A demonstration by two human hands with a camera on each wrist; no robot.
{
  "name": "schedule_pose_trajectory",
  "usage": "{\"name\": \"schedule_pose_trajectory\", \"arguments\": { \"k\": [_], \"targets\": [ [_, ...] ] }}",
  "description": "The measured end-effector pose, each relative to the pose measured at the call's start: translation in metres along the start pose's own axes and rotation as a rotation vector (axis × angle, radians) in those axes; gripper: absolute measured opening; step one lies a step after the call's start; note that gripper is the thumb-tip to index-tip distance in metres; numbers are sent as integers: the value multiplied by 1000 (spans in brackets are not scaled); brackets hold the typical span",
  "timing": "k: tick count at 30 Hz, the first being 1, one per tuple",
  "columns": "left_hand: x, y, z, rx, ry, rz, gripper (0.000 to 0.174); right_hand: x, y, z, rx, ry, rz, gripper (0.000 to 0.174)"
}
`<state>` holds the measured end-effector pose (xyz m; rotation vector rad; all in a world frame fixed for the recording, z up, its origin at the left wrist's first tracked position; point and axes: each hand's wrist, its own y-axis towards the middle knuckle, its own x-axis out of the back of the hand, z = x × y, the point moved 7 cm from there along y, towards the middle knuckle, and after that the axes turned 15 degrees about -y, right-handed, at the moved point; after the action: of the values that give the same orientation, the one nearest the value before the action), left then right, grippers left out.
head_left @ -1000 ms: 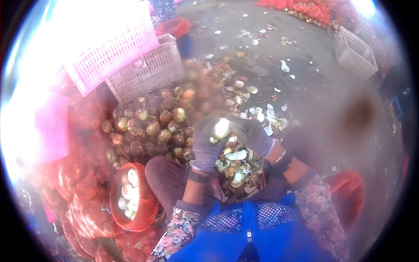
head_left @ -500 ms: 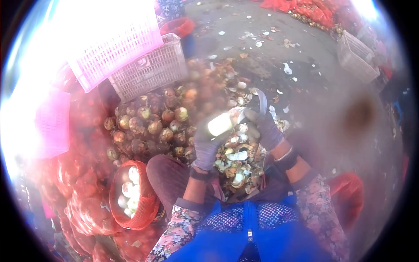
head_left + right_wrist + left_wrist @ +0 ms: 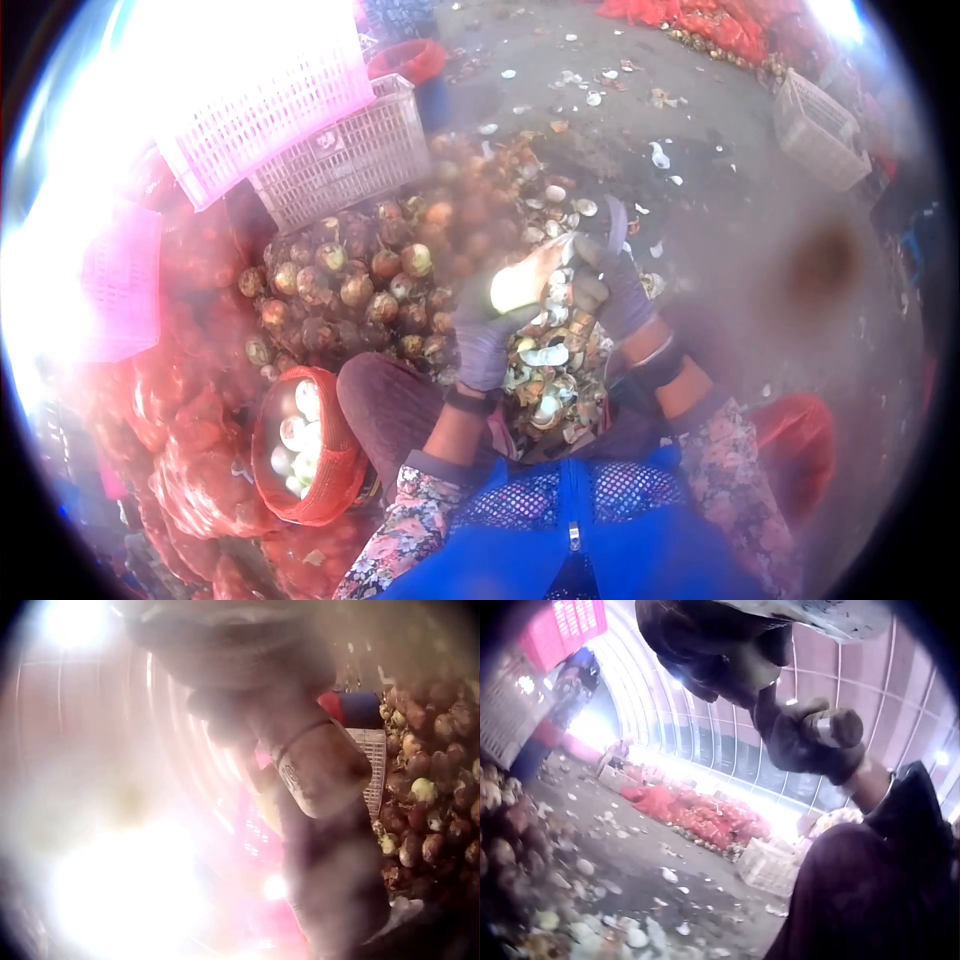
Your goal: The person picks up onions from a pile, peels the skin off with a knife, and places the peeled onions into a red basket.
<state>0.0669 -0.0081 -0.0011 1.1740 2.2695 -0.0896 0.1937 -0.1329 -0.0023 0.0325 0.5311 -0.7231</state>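
Item: onion [image 3: 515,285] | left hand [image 3: 485,338] gripped it | right hand [image 3: 620,290] clenched knife handle [image 3: 838,727], just beside onion's edge | I noted onion pile [image 3: 350,290] crowding left, open floor [image 3: 760,180] right.

Pink crate [image 3: 270,100] bleached by glare (top cut off), underside of onion [image 3: 515,287] hidden

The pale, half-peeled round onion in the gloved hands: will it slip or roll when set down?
Probably slippery: the pale half-peeled round onion shows bare glossy flesh, and the gloved left hand curls round it. Likely to roll, being round like the brown unpeeled onions heaped beside. It seems firm, keeping shape in the grip.
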Motion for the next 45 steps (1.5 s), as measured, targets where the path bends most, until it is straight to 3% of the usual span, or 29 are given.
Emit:
{"name": "schedule_pose_trajectory", "arguments": {
  "k": [2, 4, 8, 11, 15, 19, 22, 25, 27, 29, 30, 33, 34, 37, 40, 42, 43, 45],
  "targets": [
    [-5, 0, -2, 53, -139, -12, 50, 11, 4, -1, 24, -3, -3, 24],
    [-4, 1, -3, 85, -260, -33, 51, 24, 8, 5, 62, -241, -66, 26],
    [17, 5, -9, 88, -405, -42, 57, 48, 18, 25, 189, -1368, -247, 30],
    [12, 7, -14, 82, -381, -2, 59, 46, 18, 28, 237, -1532, -216, 34],
    [-5, 4, -33, -24, 99, 21, 61, 7, 1, 40, 419, -1220, -108, 40],
    [-18, 1, -37, -10, 404, 101, 60, -32, -21, 45, 525, -1037, 94, 42],
    [-20, 0, -36, 6, 413, 86, 61, -31, -19, 44, 650, -1083, 129, 42],
    [-15, 2, -39, -81, 603, 156, 63, -38, -31, 49, 572, -1358, 95, 45],
    [-21, 0, -43, -92, 644, 182, 62, -46, -35, 38, 779, -1454, -5, 49],
    [-28, -3, -43, -109, 633, 210, 61, -37, -23, 26, 664, -1580, -90, 51],
    [-31, -7, -41, -121, 600, 224, 60, -25, -9, 24, 438, -1649, -120, 51],
    [-40, -12, -41, -142, 582, 192, 59, 26, 24, 10, 95, -1760, -98, 41],
    [-41, -12, -43, -150, 590, 165, 59, 50, 36, -12, 321, -1994, -149, 38],
    [-41, -6, -49, -173, 533, 158, 60, 30, 33, -6, 327, -2035, -14, 36],
    [-48, -3, -48, -207, 531, 189, 60, 12, 15, 20, 571, -1735, -178, 25],
    [-52, -1, -48, -229, 516, 221, 61, 5, -3, 40, 705, -1320, -218, 28],
    [-58, -1, -51, -305, 678, 222, 61, 1, -11, 51, 767, -1108, -231, 29],
    [-47, 1, -42, -326, 664, 186, 61, -32, -38, 81, 1039, -1226, -177, 19]
  ]
}}
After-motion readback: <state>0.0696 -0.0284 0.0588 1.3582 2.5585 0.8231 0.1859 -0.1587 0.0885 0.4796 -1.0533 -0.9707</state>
